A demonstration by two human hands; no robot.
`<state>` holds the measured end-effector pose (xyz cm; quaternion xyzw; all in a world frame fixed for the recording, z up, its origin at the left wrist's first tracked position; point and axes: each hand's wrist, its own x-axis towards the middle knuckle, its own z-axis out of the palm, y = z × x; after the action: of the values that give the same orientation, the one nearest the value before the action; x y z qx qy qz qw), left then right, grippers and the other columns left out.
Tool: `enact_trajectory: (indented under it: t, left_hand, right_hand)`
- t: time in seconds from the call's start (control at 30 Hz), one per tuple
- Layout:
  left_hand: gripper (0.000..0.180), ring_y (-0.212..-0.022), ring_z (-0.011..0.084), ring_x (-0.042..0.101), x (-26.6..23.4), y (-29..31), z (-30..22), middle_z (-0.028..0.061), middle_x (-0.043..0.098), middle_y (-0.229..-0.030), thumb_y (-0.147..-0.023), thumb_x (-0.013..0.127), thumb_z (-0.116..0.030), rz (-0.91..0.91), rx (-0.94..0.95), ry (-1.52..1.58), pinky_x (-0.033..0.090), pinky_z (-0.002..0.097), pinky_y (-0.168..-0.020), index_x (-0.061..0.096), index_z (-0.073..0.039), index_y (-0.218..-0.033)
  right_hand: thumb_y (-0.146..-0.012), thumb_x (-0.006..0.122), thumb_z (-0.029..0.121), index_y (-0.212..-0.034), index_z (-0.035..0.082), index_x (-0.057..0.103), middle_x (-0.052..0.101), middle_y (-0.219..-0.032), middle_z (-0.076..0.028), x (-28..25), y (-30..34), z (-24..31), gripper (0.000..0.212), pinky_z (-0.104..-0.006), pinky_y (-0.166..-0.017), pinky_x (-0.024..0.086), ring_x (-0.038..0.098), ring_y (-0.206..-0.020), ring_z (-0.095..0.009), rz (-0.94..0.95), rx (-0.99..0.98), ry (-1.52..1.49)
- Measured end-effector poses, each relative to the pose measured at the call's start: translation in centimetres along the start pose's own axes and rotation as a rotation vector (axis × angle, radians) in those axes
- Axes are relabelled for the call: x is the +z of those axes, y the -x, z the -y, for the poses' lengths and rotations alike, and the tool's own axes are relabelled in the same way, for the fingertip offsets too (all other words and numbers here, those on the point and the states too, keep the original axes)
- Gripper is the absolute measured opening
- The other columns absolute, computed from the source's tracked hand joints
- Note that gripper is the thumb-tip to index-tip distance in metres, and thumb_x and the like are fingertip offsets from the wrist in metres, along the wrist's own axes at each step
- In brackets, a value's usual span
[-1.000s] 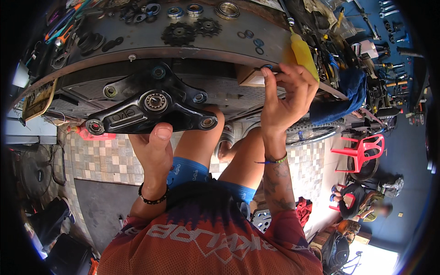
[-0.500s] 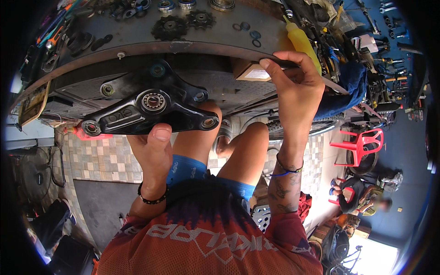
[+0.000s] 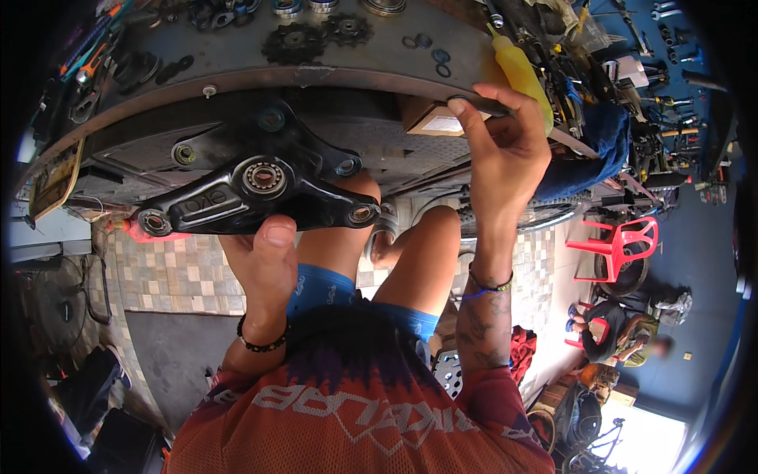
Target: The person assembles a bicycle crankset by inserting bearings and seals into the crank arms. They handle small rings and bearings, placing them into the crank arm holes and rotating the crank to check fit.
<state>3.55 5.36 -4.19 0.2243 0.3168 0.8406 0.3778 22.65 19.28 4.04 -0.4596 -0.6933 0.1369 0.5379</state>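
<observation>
A glossy black bike suspension rocker link [image 3: 237,193], with a large round bearing at its middle and smaller ones at its arm ends, is held tilted below the bench edge. My left hand [image 3: 267,257] grips it from beneath, thumb against its lower edge and fingers hidden behind. At the bench's front edge, my right hand [image 3: 513,146] is closed in a pinch of thumb and index finger. Something thin and dark shows at those fingertips, too small to make out against the edge. Beside them stands a yellow squeeze bottle [image 3: 521,75]; several dark rings [image 3: 442,63] lie nearby.
On the metal bench [image 3: 379,59] are black toothed sprockets [image 3: 294,42], bearings [image 3: 384,6] and tools. A cardboard box [image 3: 434,117] sits under the edge, near a blue cloth [image 3: 588,170]. Red chairs [image 3: 616,249] and another seated person are farther right.
My right hand has shifted slightly left along the bench edge, its wrist turning a little. The rocker link in my left hand has barely moved.
</observation>
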Motion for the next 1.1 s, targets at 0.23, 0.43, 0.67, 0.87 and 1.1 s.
enact_trajectory:
  t: [0.23, 0.43, 0.67, 0.87, 1.1]
  left_hand:
    - [0.070, -0.114, 0.0173, 0.066, -0.2, 0.4, -0.3, 0.0077, 0.067, -0.128, -0.084, 0.090, -0.018, 0.049, -0.007, -0.037, 0.052, 0.0333, -0.103, 0.056, -0.001, -0.143]
    - [0.070, -0.113, 0.0162, 0.066, 0.0, 0.7, -0.3, 0.0073, 0.068, -0.127, -0.083, 0.090, -0.018, 0.042, -0.032, -0.059, 0.052, 0.0326, -0.102, 0.056, -0.001, -0.143]
    - [0.070, -0.121, 0.0312, 0.067, -0.7, 0.4, 0.2, 0.0166, 0.061, -0.140, -0.099, 0.072, -0.032, 0.136, 0.009, -0.133, 0.057, 0.0510, -0.104, 0.043, 0.001, -0.153]
    - [0.063, -0.128, 0.0266, 0.065, 1.0, 0.2, -0.4, 0.0125, 0.063, -0.142, -0.105, 0.065, -0.034, 0.109, 0.017, -0.096, 0.054, 0.0454, -0.108, 0.045, 0.000, -0.154]
    - [0.055, -0.116, 0.0220, 0.070, 1.6, 0.2, -0.8, 0.0087, 0.067, -0.136, -0.104, 0.068, -0.037, 0.111, -0.023, -0.014, 0.059, 0.0389, -0.093, 0.055, -0.001, -0.144]
  right_hand:
    - [-0.082, 0.091, 0.003, -0.100, 0.008, 0.080, 0.075, -0.111, -0.004, 0.3, -0.1, -2.1, 0.022, -0.0239, -0.053, 0.048, 0.067, -0.068, -0.007, -0.084, -0.378, 0.106]
    - [-0.083, 0.089, 0.004, -0.098, 0.012, 0.080, 0.072, -0.114, -0.003, 0.2, 0.1, -3.2, 0.019, -0.0277, -0.059, 0.056, 0.073, -0.073, -0.014, -0.079, -0.619, 0.268]
    - [-0.080, 0.090, -0.001, -0.105, 0.012, 0.079, 0.071, -0.114, -0.004, 0.4, -0.3, -3.3, 0.030, -0.0242, -0.055, 0.050, 0.063, -0.069, -0.009, -0.074, -0.639, 0.256]
    - [-0.080, 0.089, 0.000, -0.100, 0.013, 0.076, 0.070, -0.115, -0.002, 0.3, -0.5, -3.4, 0.027, -0.0263, -0.056, 0.052, 0.064, -0.070, -0.010, -0.048, -0.659, 0.290]
    - [-0.078, 0.089, 0.001, -0.097, 0.013, 0.075, 0.070, -0.116, -0.001, 0.2, -0.6, -4.4, 0.027, -0.0270, -0.060, 0.056, 0.066, -0.074, -0.012, -0.051, -0.666, 0.312]
